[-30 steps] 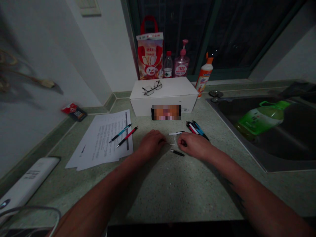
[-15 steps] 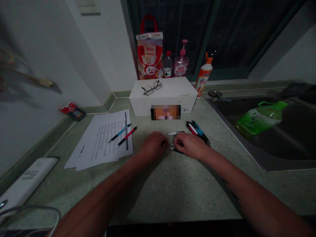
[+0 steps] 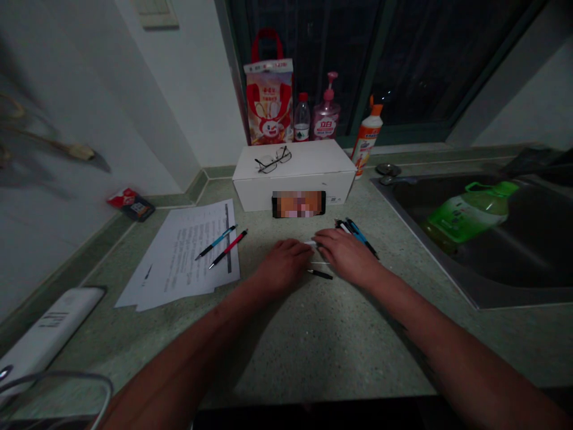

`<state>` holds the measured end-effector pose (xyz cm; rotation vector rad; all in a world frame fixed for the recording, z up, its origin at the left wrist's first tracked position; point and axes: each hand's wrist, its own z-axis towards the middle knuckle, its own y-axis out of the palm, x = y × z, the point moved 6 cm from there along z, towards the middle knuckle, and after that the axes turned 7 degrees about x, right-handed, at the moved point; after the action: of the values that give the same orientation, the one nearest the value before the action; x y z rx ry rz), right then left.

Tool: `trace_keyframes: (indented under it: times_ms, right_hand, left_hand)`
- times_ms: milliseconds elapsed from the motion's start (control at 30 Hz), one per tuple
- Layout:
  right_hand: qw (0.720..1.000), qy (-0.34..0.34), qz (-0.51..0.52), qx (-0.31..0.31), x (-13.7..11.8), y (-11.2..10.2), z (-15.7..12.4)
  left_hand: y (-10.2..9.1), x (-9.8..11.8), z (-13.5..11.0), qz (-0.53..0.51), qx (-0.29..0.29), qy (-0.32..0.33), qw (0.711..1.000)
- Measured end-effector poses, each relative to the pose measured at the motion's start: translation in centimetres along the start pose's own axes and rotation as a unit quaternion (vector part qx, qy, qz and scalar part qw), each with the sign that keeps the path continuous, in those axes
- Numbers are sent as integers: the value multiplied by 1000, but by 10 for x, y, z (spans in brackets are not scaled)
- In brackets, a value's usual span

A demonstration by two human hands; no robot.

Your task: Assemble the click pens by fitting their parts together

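My left hand (image 3: 287,263) lies on the counter with its fingers stretched to the right, their tips at the end of a short white pen part (image 3: 310,243). Facing it, my right hand (image 3: 348,254) rests palm down, fingers extended and slightly apart, its fingertips by the same white part. A thin pale rod (image 3: 320,263), like a pen refill, lies between the hands. Nearer to me is a black pen piece (image 3: 320,275) with a pointed light tip. Several pens (image 3: 363,237) lie bunched beyond my right hand, partly covered by it.
A blue pen (image 3: 216,242) and a red pen (image 3: 228,249) lie on printed sheets (image 3: 188,257). Behind stand a phone (image 3: 298,205) and a white box (image 3: 295,161) with glasses (image 3: 274,160) on top. A sink (image 3: 468,286) with a green bottle (image 3: 470,215) is right; a white power strip (image 3: 51,325) left.
My right hand's fingers have unbent from a pinch and now lie stretched out. My left fingers have moved slightly right and straightened. The black pen piece shows more fully.
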<state>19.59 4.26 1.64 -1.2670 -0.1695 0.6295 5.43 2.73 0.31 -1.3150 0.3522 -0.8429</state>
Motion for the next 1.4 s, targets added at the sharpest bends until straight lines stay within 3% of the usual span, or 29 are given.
trace_keyframes:
  times_ms: [133,400,833,1100,1400]
  right_hand:
    - [999,3,-16,-29,1,2,0]
    - [1000,-6,-8,-28,-4,1,1]
    - [999,8,-24,-32,-7,0,2]
    - [1000,-2,6,-16,-9,1,2]
    - [999,-13,37,-6,-12,0,1]
  left_hand:
    - [-5,-9,-2,2,15,-29,999]
    - [-12,-23,-1,-46,72,-114,990]
    - [-4,-26,2,-34,86,-147,985]
    - [-6,-28,-1,-85,120,-160,976]
    - [-8,-37,-4,-220,174,-237,930]
